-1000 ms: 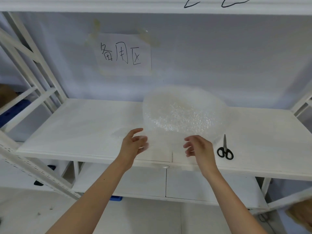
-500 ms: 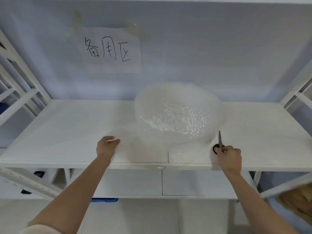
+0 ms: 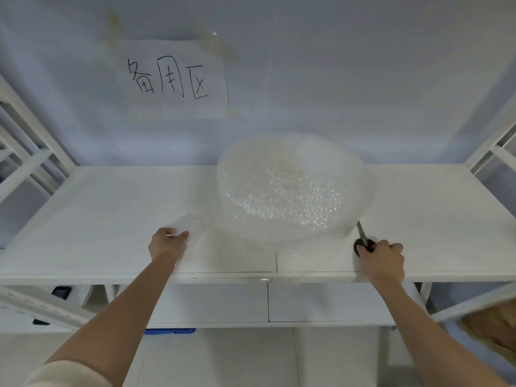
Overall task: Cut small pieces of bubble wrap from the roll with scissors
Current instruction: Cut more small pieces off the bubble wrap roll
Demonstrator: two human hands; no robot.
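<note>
A big roll of clear bubble wrap (image 3: 290, 188) lies on the white shelf (image 3: 97, 219), right of centre. Its loose end (image 3: 240, 250) spreads flat toward the front edge. My left hand (image 3: 166, 244) presses down on the left corner of that loose sheet, fingers curled over it. Black-handled scissors (image 3: 363, 240) lie just right of the roll, blades pointing away from me. My right hand (image 3: 381, 258) grips their handles, fingers curled round them; the scissors still touch the shelf.
A paper sign with handwritten characters (image 3: 170, 79) is taped to the wall behind. White rack struts stand at the left (image 3: 30, 152) and right (image 3: 491, 146). Below the shelf are two drawer fronts (image 3: 268, 303) and a blue bin (image 3: 170, 331).
My right hand moved right from the sheet's edge and took hold of the scissors' handles. My left hand slid left and settled on the sheet's corner. The view shifted down.
</note>
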